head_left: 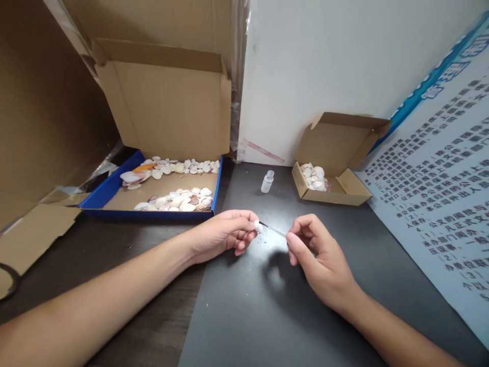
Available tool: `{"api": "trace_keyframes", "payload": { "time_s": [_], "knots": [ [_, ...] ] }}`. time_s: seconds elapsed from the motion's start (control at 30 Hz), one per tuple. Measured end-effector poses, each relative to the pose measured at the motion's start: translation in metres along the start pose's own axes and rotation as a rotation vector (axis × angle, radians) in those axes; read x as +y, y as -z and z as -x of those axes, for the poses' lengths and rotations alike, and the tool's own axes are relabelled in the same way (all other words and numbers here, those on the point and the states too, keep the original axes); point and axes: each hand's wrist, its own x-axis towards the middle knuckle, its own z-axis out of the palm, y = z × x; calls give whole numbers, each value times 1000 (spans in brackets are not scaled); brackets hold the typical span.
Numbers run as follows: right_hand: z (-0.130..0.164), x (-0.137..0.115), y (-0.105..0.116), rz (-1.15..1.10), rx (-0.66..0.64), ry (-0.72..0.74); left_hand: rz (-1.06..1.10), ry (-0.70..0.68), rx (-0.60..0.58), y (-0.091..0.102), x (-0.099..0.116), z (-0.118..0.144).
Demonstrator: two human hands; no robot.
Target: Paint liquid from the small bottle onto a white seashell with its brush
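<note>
A tray of shells lies far left. A bottle stands between it and a box far right. Both hands sit near

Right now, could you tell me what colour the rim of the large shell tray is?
Blue, seen best in the head view: the large shell tray has blue walls.

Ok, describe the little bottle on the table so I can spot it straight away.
Start at the white wall behind the dark table. At its foot, between two shell-filled cardboard boxes, stands the small clear bottle. It is upright, open-topped, and the only glass item there.
</note>
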Motion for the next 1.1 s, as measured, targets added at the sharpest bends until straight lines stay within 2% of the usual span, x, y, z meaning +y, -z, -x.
{"api": "trace_keyframes", "payload": {
  "time_s": [0.17,0.27,0.4,0.57,0.7,0.87,0.97,1.1],
  "knots": [
    [-2,4,-5,-152,-95,-84,3,20,-39,-2,0,2],
    [-3,4,-4,-104,-104,-59,52,20,-68,-2,0,3],
    [-2,4,-1,-14,-85,-10,116,-13,-37,-1,1,2],
    [0,4,-1,-73,-59,37,119,-30,8,0,0,0],
    [-1,4,-3,-82,-109,11,120,-29,16,-1,-1,0],
    [-2,4,-3,-21,-54,10,117,-53,55,-1,-1,-1],
    [-1,4,-2,-38,-58,25,94,-55,61,0,-2,-1],
    [0,3,-1,63,-66,-7,74,-58,54,0,-3,-2]
  ]
}}
